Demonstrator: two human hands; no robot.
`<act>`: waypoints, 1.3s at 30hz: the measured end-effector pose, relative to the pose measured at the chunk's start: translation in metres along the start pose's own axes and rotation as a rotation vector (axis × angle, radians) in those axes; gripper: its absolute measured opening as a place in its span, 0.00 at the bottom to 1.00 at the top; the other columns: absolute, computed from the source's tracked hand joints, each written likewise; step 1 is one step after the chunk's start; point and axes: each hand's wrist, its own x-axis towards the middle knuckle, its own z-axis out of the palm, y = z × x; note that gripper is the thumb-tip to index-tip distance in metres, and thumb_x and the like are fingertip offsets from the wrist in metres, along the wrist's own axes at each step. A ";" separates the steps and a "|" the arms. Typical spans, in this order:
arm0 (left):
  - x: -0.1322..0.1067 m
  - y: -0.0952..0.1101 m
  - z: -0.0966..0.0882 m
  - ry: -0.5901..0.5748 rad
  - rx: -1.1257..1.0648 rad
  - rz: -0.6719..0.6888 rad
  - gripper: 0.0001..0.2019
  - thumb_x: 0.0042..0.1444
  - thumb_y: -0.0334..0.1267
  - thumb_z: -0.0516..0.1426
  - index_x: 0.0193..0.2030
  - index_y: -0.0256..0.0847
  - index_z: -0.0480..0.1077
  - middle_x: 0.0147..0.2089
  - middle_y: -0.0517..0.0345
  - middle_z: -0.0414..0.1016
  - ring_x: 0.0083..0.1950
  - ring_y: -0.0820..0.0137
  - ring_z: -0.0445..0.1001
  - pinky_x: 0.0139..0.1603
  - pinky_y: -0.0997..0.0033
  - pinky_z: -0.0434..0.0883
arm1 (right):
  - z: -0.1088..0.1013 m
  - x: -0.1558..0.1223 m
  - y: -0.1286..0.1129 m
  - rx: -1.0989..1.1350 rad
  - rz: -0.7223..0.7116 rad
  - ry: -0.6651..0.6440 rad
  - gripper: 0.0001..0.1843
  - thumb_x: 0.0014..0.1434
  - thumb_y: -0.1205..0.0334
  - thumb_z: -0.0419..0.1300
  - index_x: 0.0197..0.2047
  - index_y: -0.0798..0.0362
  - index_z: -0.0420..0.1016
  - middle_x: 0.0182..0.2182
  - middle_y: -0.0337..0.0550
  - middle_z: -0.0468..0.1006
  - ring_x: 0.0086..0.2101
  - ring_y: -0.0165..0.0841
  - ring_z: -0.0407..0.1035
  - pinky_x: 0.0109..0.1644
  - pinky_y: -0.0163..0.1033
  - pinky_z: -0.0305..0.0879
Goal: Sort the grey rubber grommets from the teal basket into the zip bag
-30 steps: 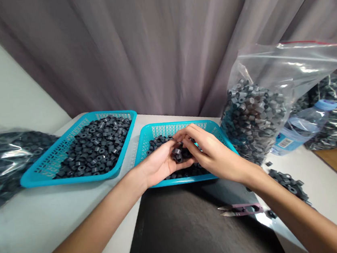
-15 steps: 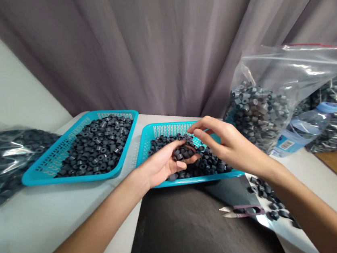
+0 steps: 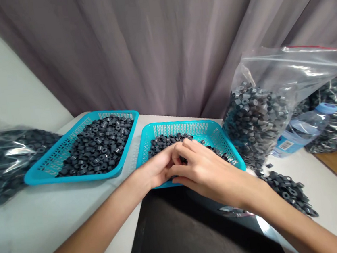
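Two blue baskets, the left basket [image 3: 44, 174] and the right basket [image 3: 212, 133], stand on the white table [image 3: 60, 216], both holding dark rings [image 3: 168, 140]. The left hand [image 3: 159, 163] is cupped over the near part of the right basket, with a few rings in it, mostly hidden. The right hand [image 3: 202, 169] meets it from the right, fingers bent and tips drawn close together against the left hand; whether they pinch a ring, I cannot tell. Rings also lie in the right basket to the far left of the hands and to their right, with bare blue floor showing on the far side. Rings fill most of the left basket, leaving its left end bare. Near the right basket lies a black board [image 3: 193, 233], with snips [image 3: 236, 211] on it partly under the right forearm. To the right, a loose pile [image 3: 290, 192] of rings lies on the table, near a clear bag [image 3: 253, 112] of rings and a tilted bottle [image 3: 304, 127]. Another bag [image 3: 10, 154] sits at the far left, and a grey curtain [image 3: 148, 55] hangs behind everything
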 end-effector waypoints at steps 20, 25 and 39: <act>-0.002 0.015 0.004 -0.003 -0.135 -0.012 0.20 0.70 0.41 0.49 0.31 0.32 0.71 0.29 0.55 0.68 0.18 0.84 0.59 0.11 0.88 0.47 | 0.008 0.009 0.035 0.284 0.470 0.522 0.16 0.72 0.57 0.53 0.33 0.52 0.73 0.29 0.40 0.71 0.30 0.32 0.64 0.36 0.38 0.59; -0.009 0.018 0.007 0.003 -0.048 -0.019 0.11 0.65 0.36 0.57 0.32 0.33 0.70 0.26 0.65 0.61 0.16 0.88 0.50 0.12 0.89 0.45 | 0.019 -0.001 0.069 -0.017 0.518 0.455 0.16 0.73 0.59 0.49 0.36 0.52 0.72 0.31 0.41 0.72 0.33 0.34 0.67 0.39 0.38 0.60; 0.011 0.156 0.166 -0.001 0.711 0.987 0.15 0.68 0.40 0.53 0.28 0.42 0.66 0.23 0.65 0.57 0.21 0.79 0.52 0.20 0.79 0.51 | 0.033 0.001 0.086 -0.202 0.674 0.460 0.12 0.69 0.66 0.51 0.34 0.52 0.72 0.35 0.49 0.75 0.41 0.43 0.67 0.48 0.46 0.62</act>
